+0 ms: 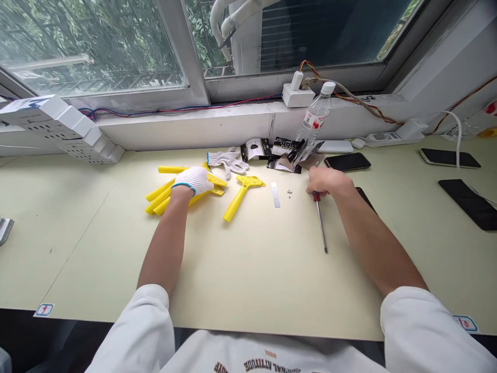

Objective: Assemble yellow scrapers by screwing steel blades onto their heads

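My left hand (pixel 193 180), in a white knit glove with a blue cuff edge, rests on a pile of yellow scrapers (pixel 160 201). Its fingers point away and merge with the pile, so their grip does not show. My right hand (pixel 329 181) is bare and closed round the handle of a screwdriver (pixel 321 225), whose shaft points toward me on the table. Between the hands lie a separate yellow scraper (pixel 237 201), a flat metal blade (pixel 275 195) and a few small screws or nuts (pixel 289 192).
A spare white glove (pixel 230 162) and black packaging cards (pixel 285 155) lie at the back. Behind them stands a water bottle (pixel 316 116). Phones (pixel 348 161) and a power strip (pixel 396 135) are to the right. White boxes (pixel 66 129) are stacked at the far left.
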`<state>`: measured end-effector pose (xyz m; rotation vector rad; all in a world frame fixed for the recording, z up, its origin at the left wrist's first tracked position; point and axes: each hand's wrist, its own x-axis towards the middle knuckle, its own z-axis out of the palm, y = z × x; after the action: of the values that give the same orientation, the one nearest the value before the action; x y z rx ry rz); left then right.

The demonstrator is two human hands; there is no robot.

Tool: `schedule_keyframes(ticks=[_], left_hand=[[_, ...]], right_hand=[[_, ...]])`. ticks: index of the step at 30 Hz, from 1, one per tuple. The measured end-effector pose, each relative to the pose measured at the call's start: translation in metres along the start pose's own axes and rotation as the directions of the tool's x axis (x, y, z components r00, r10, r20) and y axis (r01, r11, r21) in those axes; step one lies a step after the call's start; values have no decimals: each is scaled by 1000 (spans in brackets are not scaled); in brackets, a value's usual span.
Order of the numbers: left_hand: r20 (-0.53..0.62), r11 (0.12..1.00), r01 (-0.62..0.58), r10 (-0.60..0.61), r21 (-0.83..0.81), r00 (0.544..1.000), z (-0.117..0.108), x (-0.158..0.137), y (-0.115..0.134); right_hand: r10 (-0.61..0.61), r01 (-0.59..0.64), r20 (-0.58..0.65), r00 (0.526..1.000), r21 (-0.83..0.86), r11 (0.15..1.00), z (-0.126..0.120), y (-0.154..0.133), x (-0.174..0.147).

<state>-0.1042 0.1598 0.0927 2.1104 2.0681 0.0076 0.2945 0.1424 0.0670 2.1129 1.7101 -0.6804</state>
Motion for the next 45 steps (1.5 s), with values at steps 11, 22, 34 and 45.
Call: schedule_keyframes(ticks=[11, 22, 34, 45], left_hand=[[372, 718, -683, 675, -133, 637, 18, -68, 87], [370, 712, -672, 692, -204, 620, 66, -67, 108], [525, 729, -668, 632, -152, 570, 49, -79, 124], [556, 743, -650, 612, -160, 562, 47, -81, 125]], right_hand=[[-635, 588, -175, 752, 612, 528, -36, 17, -44], [-552, 752, -534, 640, 581, 311, -34, -8, -68], [-624, 790, -560, 545, 593, 158, -24, -11, -49], [-632, 790, -544, 552, 583, 189, -25, -11, -53]])
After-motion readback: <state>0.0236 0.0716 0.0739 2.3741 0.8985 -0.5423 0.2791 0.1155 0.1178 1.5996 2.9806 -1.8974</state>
